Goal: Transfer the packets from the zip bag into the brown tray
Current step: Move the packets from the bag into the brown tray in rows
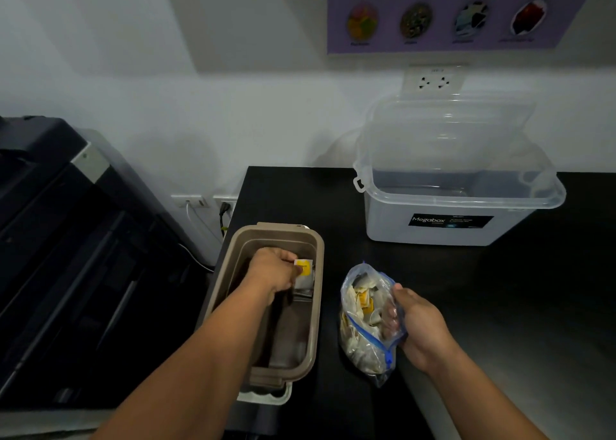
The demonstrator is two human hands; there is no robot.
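A brown tray (pixel 318 293) stands on the black table, long side running away from me. My left hand (pixel 271 268) is inside its far end, pinching a white packet with a yellow label (pixel 305 271) against the right wall. Another packet seems to lie under it on the tray floor. To the right lies a clear zip bag (pixel 361 326) with a blue seal, holding several white and yellow packets. My right hand (pixel 416 326) grips the bag's open right edge, fingers partly inside it.
A clear plastic storage box (pixel 440 226) labelled Megabox stands at the back right, its lid (pixel 450 129) leaning against the wall. A large dark machine (pixel 66 239) fills the left side. Wall sockets and cables sit behind the table's left corner.
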